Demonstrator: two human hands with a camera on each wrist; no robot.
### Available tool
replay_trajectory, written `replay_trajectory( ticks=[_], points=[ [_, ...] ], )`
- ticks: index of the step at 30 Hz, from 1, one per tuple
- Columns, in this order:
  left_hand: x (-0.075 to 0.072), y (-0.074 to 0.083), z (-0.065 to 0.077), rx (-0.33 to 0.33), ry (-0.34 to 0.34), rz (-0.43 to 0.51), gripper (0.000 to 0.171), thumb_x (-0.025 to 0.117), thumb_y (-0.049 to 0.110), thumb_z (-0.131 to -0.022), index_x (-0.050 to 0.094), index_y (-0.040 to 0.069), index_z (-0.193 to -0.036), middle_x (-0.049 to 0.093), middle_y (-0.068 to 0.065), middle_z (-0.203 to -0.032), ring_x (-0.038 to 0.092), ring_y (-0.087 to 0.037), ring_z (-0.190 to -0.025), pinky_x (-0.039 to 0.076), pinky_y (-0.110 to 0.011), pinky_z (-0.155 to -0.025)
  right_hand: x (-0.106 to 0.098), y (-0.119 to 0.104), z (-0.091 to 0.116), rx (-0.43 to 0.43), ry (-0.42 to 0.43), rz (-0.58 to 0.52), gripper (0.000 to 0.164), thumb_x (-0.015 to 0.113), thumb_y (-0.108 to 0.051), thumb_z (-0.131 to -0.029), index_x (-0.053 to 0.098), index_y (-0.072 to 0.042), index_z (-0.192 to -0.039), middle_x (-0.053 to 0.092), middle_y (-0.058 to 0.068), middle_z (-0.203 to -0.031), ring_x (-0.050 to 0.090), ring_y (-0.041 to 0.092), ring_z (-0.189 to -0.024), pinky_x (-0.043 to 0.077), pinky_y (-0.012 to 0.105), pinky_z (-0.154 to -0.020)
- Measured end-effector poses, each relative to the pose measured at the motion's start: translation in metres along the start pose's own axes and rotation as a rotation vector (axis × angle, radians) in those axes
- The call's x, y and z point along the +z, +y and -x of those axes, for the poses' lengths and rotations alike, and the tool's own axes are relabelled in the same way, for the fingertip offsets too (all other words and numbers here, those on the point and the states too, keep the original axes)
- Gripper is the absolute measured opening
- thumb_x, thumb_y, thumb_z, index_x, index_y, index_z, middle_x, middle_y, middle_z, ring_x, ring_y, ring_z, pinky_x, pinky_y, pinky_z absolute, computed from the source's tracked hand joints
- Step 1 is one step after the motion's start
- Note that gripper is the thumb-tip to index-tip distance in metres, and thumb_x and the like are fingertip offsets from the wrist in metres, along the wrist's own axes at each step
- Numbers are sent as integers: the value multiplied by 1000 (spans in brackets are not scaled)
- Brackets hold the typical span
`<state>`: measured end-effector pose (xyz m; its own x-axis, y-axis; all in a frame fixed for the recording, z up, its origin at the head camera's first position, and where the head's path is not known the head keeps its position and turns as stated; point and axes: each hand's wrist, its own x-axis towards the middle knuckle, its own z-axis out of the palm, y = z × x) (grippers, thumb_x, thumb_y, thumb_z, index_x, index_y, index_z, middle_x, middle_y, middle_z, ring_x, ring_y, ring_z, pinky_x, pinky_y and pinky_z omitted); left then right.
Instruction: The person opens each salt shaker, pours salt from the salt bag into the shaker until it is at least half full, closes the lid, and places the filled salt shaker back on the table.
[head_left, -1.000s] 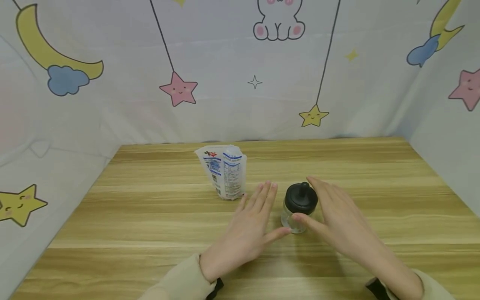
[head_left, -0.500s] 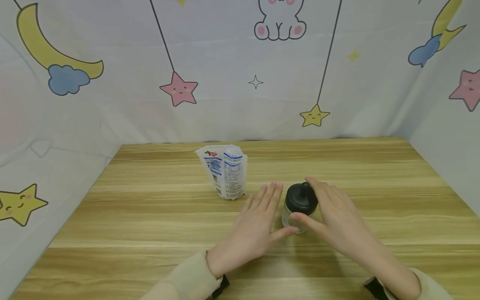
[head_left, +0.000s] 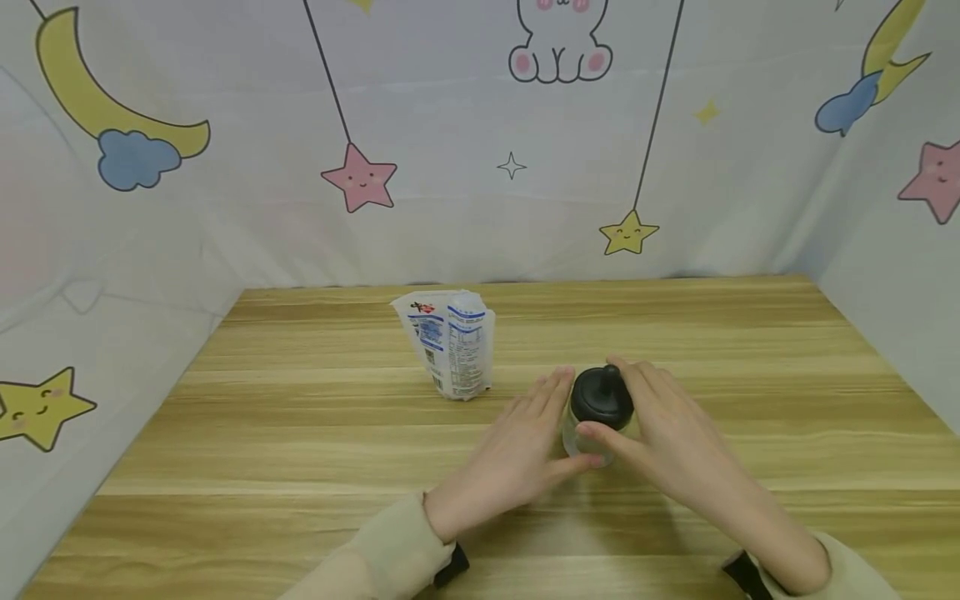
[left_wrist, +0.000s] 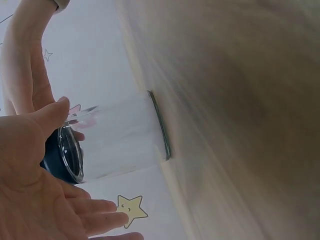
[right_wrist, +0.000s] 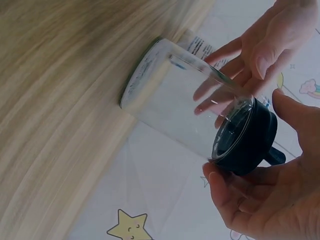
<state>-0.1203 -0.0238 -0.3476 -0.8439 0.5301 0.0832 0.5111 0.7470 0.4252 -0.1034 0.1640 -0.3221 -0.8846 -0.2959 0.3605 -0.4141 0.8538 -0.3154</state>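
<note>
A clear glass jar [right_wrist: 175, 95] stands upright on the table, topped by a black lid [head_left: 602, 397] with a small knob. My right hand [head_left: 678, 437] is at the lid, fingers curled round its far side and thumb at its near side. In the right wrist view, right fingertips [right_wrist: 212, 172] meet the lid's lower edge. My left hand [head_left: 517, 454] lies along the jar's left side, fingers straight, thumb stretched across the front. Whether the left fingers touch the glass, I cannot tell. The left wrist view shows the left palm [left_wrist: 35, 195] facing the jar.
A white bag [head_left: 459, 350] with blue print stands behind and left of the jar. The wooden table [head_left: 262, 417] ends at a pale cloth backdrop [head_left: 450, 233] printed with stars and moons, which also forms the side walls.
My left hand has moved right, up against the jar's side. My right hand has shifted slightly left around the lid. Jar and bag have stayed where they were.
</note>
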Motion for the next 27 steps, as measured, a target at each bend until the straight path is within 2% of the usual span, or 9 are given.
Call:
replay_trajectory(
  ticks=[6, 13, 19, 27],
  points=[
    [2, -1, -4, 2, -7, 60, 98, 64, 57, -84, 14, 10, -154, 22, -11, -160, 27, -28, -146, 33, -52, -113, 1, 0, -1, -2, 7, 20, 80, 69, -54, -81, 47, 1, -135, 60, 12, -114, 57, 27, -104, 51, 46, -82],
    [5, 0, -7, 29, 41, 101, 98, 68, 55, -82, 19, 9, -153, 34, -12, -155, 45, -26, -135, 44, -43, -106, 6, 0, -2, -10, 39, 43, 76, 74, -50, -78, 51, 0, -131, 59, 8, -105, 53, 18, -87, 47, 34, -68],
    [5, 2, -10, 7, 47, 158, 94, 73, 49, -81, 23, 12, -151, 45, -10, -147, 51, -23, -129, 49, -41, -100, 6, 1, -3, -18, 44, 53, 74, 71, -51, -80, 52, 1, -129, 58, 5, -103, 51, 16, -85, 45, 32, -67],
    [8, 4, -14, -6, 64, 214, 85, 76, 43, -80, 32, 15, -147, 53, -5, -139, 59, -20, -118, 53, -35, -90, 6, 1, -4, -42, 67, 66, 69, 74, -47, -80, 55, 3, -123, 57, 5, -99, 51, 17, -87, 45, 32, -67]
  ],
)
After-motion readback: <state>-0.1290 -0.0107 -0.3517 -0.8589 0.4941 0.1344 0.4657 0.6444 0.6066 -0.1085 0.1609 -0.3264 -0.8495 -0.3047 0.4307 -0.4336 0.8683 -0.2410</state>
